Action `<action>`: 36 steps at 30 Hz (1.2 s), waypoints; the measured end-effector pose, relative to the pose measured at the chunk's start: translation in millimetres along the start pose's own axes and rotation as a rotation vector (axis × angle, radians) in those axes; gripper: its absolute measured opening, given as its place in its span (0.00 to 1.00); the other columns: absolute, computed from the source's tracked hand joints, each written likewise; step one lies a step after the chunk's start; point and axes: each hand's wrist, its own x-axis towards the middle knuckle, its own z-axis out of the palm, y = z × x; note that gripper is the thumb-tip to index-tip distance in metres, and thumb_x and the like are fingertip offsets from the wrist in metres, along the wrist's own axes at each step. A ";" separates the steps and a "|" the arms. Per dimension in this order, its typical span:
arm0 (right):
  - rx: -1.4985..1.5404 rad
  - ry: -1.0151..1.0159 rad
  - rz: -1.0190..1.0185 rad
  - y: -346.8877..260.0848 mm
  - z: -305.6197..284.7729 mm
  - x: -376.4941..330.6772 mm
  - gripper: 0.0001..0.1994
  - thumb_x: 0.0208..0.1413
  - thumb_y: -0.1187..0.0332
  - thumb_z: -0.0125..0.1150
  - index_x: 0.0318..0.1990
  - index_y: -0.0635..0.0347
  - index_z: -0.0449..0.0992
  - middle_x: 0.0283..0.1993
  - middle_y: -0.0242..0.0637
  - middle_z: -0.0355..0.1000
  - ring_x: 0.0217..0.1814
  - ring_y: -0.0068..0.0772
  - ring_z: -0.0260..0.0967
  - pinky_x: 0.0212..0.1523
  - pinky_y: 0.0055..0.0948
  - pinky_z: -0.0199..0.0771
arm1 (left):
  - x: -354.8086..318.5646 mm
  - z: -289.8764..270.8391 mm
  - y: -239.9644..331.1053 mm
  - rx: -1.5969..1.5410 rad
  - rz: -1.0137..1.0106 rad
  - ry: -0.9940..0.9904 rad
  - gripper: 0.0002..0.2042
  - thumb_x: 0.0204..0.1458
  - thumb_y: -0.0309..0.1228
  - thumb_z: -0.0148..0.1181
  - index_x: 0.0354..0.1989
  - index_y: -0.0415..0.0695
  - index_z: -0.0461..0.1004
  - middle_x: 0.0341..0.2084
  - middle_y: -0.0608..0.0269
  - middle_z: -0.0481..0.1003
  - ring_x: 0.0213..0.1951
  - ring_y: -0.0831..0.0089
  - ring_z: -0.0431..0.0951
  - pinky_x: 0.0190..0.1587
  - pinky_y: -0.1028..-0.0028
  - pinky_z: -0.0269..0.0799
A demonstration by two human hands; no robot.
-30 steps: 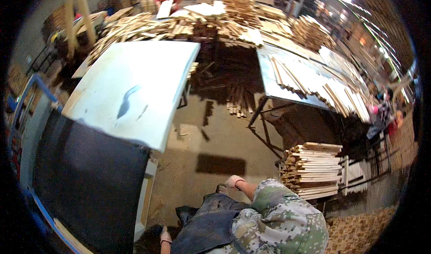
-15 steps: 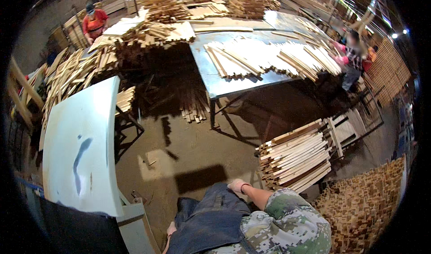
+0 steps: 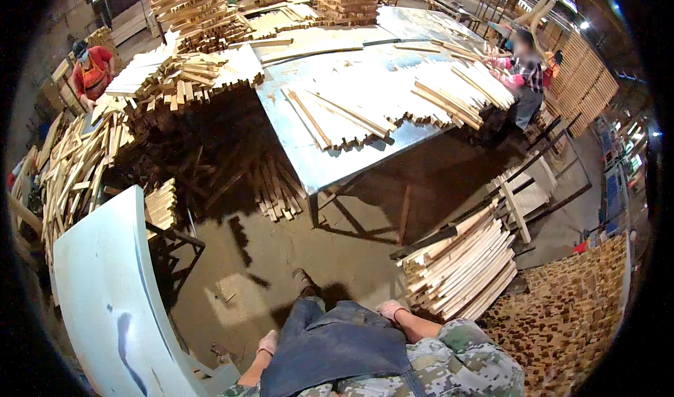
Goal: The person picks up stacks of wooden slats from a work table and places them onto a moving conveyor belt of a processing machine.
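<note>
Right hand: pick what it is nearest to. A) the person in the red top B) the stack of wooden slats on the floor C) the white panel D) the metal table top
B: the right hand hangs empty at the apron's edge, close beside the stack of wooden slats, apart from it.

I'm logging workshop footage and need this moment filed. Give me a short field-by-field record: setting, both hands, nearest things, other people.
setting: wood workshop, dirt floor
left hand: gloved, empty, hanging beside the dark apron
right hand: gloved, empty, close to the stack of wooden slats
left side: pale curved panel
ahead: metal table strewn with slats
other people: one in red far left, one in a plaid shirt at the table's far right
</note>
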 end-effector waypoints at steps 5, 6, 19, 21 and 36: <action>0.075 0.266 0.040 21.2 -114.0 3.1 0.13 0.60 0.68 0.54 0.45 0.58 0.84 0.51 0.47 0.81 0.55 0.48 0.80 0.54 0.45 0.80 | -23.2 -66.5 192.8 -0.088 0.018 0.065 0.34 0.60 0.53 0.52 0.60 0.31 0.74 0.59 0.40 0.75 0.59 0.48 0.74 0.61 0.56 0.66; 0.014 0.094 0.111 1.0 -181.6 -1.7 0.11 0.59 0.67 0.56 0.43 0.57 0.84 0.52 0.46 0.80 0.56 0.47 0.78 0.57 0.43 0.78 | 9.9 -77.3 187.8 -0.139 -0.086 0.100 0.33 0.60 0.52 0.52 0.60 0.32 0.75 0.58 0.40 0.75 0.58 0.49 0.75 0.60 0.56 0.67; 1.180 0.721 0.352 193.2 -335.6 127.5 0.30 0.64 0.58 0.58 0.68 0.69 0.68 0.72 0.50 0.67 0.77 0.45 0.60 0.76 0.33 0.56 | 68.7 -31.2 551.6 -0.326 0.205 -0.240 0.19 0.62 0.48 0.59 0.52 0.47 0.77 0.45 0.68 0.80 0.32 0.80 0.71 0.36 0.75 0.64; 1.188 0.897 0.360 242.3 -363.1 155.3 0.32 0.63 0.57 0.56 0.69 0.68 0.66 0.71 0.51 0.68 0.74 0.48 0.63 0.74 0.34 0.60 | 80.8 -15.5 602.5 -0.216 0.302 -0.365 0.23 0.62 0.49 0.59 0.58 0.46 0.75 0.48 0.67 0.80 0.36 0.78 0.73 0.38 0.76 0.65; 0.911 0.829 0.579 441.2 -575.1 192.2 0.29 0.63 0.61 0.55 0.70 0.60 0.66 0.60 0.55 0.74 0.59 0.59 0.73 0.61 0.50 0.71 | 133.7 217.7 910.3 -0.601 0.039 -0.501 0.17 0.61 0.46 0.65 0.48 0.48 0.73 0.35 0.68 0.71 0.37 0.74 0.72 0.42 0.69 0.70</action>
